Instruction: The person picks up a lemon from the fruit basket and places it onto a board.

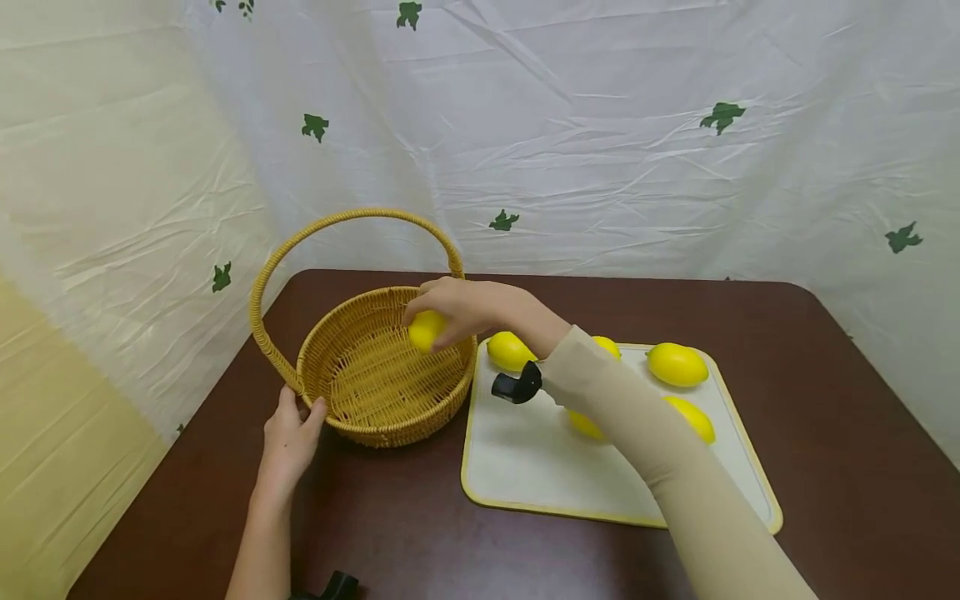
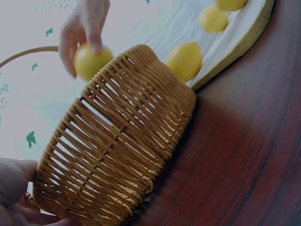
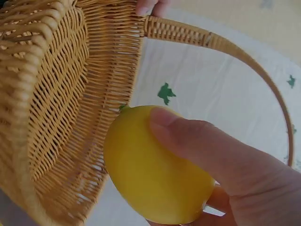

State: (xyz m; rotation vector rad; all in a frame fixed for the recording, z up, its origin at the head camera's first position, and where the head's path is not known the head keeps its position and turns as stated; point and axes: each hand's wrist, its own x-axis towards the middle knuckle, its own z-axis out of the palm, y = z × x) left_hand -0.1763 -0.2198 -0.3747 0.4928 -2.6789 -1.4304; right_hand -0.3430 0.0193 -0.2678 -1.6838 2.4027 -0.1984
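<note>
A lemon (image 3: 157, 165) is gripped between the thumb and fingers of my right hand (image 1: 472, 308), above the right part of the wicker basket (image 1: 386, 433). No lemon shows on the visible woven floor of the basket, and its tall handle stands upright. With thumb and fingers, my left hand (image 1: 292, 437) holds the basket's left rim near the base of the handle; in the left wrist view that hand (image 2: 16, 188) is partly cut off. Beside the basket, several more lemons (image 1: 677, 365) lie on a white cutting board (image 1: 540, 471), some partly hidden by my right arm.
The yellow-edged board lies right of the basket on a dark brown table (image 1: 420, 533). Behind the table hangs a white curtain (image 1: 585, 167) with green leaf shapes. My right sleeve (image 1: 660, 442) crosses over the board. A black wrist mount (image 1: 517, 383) sticks out from the right cuff.
</note>
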